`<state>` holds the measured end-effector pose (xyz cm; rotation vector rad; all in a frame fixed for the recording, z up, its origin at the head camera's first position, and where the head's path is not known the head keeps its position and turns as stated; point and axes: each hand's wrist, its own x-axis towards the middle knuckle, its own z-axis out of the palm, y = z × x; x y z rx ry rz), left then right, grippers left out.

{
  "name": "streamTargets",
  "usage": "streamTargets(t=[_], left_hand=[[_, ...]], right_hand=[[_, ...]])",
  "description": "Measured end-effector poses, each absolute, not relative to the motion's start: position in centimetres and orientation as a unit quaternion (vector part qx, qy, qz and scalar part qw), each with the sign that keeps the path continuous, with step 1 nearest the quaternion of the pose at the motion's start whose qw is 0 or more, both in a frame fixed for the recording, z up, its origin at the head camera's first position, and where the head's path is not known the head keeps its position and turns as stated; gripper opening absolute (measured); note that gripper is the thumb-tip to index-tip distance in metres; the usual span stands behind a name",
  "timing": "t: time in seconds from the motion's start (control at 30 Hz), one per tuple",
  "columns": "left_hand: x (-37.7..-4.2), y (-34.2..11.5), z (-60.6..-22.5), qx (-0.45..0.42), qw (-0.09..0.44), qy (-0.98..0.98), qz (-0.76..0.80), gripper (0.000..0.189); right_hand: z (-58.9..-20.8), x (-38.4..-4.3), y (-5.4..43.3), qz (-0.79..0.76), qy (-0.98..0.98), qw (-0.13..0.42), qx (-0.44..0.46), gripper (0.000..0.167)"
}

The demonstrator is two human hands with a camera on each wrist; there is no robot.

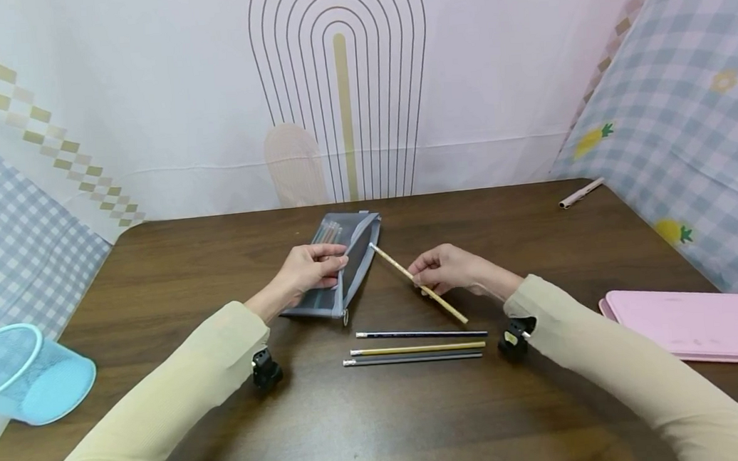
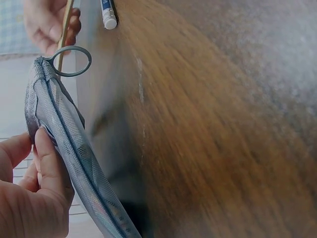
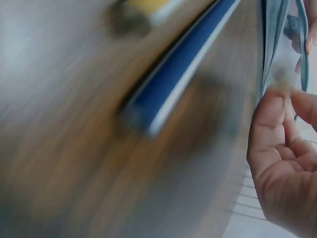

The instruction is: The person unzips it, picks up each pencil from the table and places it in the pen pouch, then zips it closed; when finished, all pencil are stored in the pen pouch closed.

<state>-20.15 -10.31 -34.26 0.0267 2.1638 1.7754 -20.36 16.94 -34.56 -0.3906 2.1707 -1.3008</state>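
My left hand point(image 1: 312, 269) pinches the near side of a grey mesh pencil case point(image 1: 318, 302), thumb on top. The case's zipped mouth gapes toward the right, and several pencils point(image 1: 328, 233) show through its mesh. A ring zipper pull point(image 2: 89, 59) hangs at its near corner. My right hand point(image 1: 450, 268) pinches a light yellow patterned pencil point(image 1: 445, 303) around its middle. That pencil slants, with its far end right at the mouth of the case. Just below lie a dark blue pencil point(image 1: 424, 335), a yellow pencil point(image 1: 422, 349) and a grey pencil point(image 1: 416, 359), side by side.
A light blue mesh cup point(image 1: 58, 381) is at the left edge of the brown table point(image 1: 358, 438). On the right lies a pink flat case point(image 1: 690, 322). A white pen point(image 1: 581, 193) rests at the far right corner, near the checked cloth point(image 1: 690, 136).
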Motion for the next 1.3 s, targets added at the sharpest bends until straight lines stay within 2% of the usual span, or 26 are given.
streamTargets(t=[0.23,0.5,0.63,0.9,1.3], left_hand=[[-20.2,-10.3,-34.3,0.005,0.169,0.763,0.624,0.037],[-20.1,-10.0,-34.3,0.004,0.176,0.767,0.618,0.037],[-20.2,-10.0,-34.2,0.001,0.178,0.77,0.613,0.037],[-20.3,-9.9,-34.2,0.002,0.18,0.767,0.616,0.037],[-20.2,-9.8,-34.1,0.009,0.177,0.764,0.62,0.037]], right_hand=[[-34.9,-21.4,13.6,-0.613,0.716,0.334,-0.032,0.021],[-35.1,-22.5,10.1,-0.695,0.635,0.335,0.048,0.015],[-35.1,-22.9,9.0,-0.706,0.625,0.327,0.067,0.014],[-35.0,-23.2,7.3,-0.704,0.632,0.309,0.093,0.036],[-34.8,-22.5,7.5,-0.718,0.619,0.311,0.071,0.042]])
